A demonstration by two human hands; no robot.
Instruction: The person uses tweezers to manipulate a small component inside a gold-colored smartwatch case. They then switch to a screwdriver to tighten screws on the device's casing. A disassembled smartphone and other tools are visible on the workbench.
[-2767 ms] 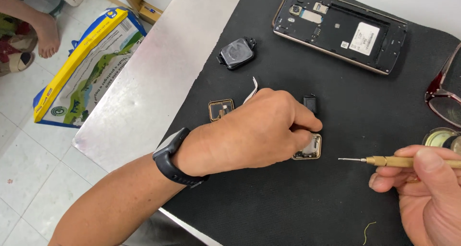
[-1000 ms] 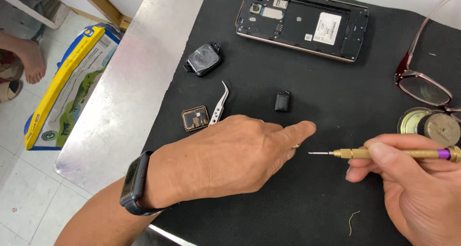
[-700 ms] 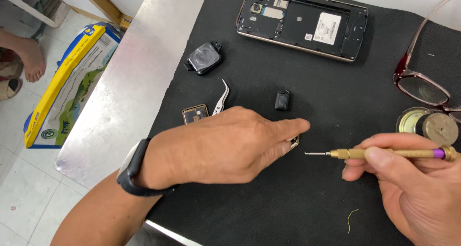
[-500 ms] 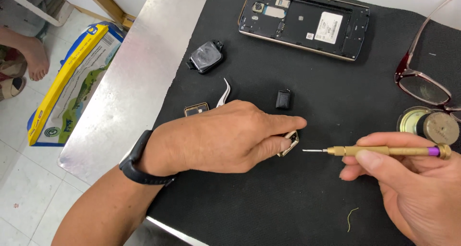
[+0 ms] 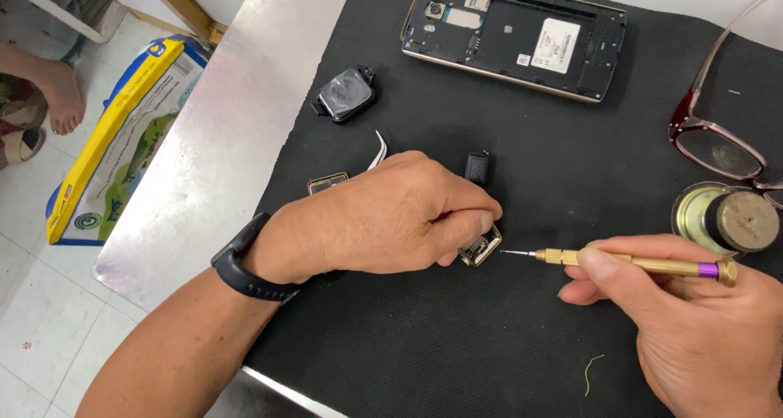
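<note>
My left hand rests on the black mat and grips a small square gold-framed part, tilted up on edge between its fingertips. My right hand holds a slim brass screwdriver with a purple ring near its end. The fine tip points left and stops just right of the gold part. A black band sits on my left wrist. Silver tweezers and a second small gold frame lie partly hidden behind my left hand.
An opened phone with its back off lies at the mat's far edge. A black square module, a small black block, glasses and a round tin are nearby. A steel tabletop runs along the left; a yellow-blue box lies on the floor.
My left hand has tipped the gold part up on its edge. The screwdriver tip has come closer to it. The view has shifted slightly.
</note>
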